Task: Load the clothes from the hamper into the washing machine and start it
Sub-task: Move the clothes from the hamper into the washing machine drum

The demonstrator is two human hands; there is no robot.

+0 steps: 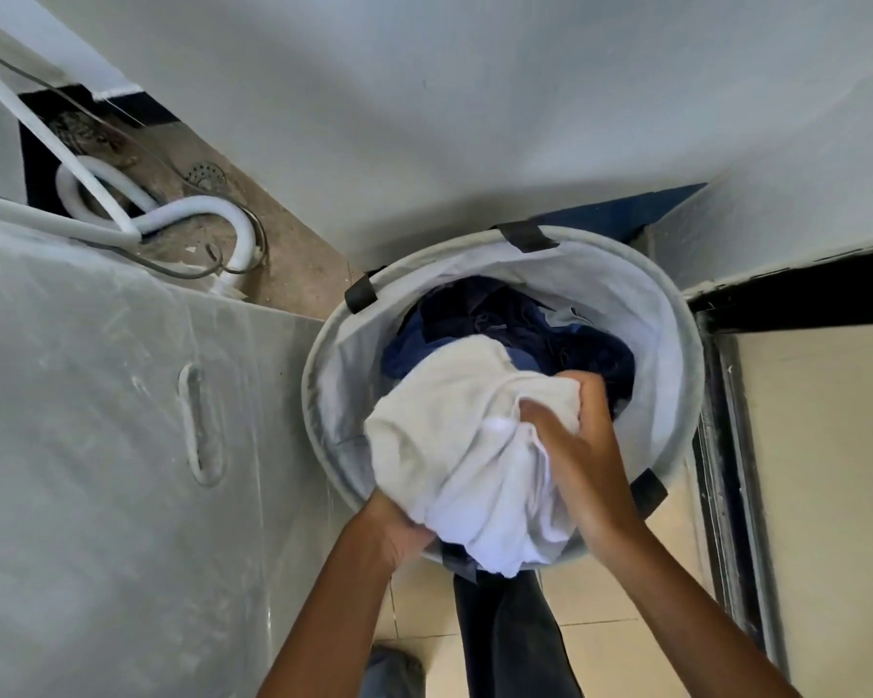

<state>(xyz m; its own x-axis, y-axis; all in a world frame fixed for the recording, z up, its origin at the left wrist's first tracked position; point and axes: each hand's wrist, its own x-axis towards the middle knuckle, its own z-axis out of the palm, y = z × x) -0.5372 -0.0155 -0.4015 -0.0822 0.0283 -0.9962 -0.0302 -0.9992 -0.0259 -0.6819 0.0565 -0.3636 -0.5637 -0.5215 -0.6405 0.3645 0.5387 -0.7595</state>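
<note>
A round grey fabric hamper (676, 355) with black strap handles stands on the floor against the wall. Dark blue clothes (520, 324) fill its far half. A bundle of white cloth (454, 420) lies bunched over its near half. My right hand (575, 445) grips the white cloth from above, thumb and fingers dug into its folds. Under the bundle's near edge, at the hamper rim, my left hand (399, 531) holds the cloth, its fingers hidden beneath. The washing machine (97, 445), wrapped in a translucent plastic cover, fills the left side with its lid closed.
White drain hoses (197, 214) and a floor drain (205, 174) lie behind the machine. A white wall rises beyond the hamper. A black door frame (726, 496) runs along the right. My dark trouser leg (510, 642) and a shoe stand on beige tiles below.
</note>
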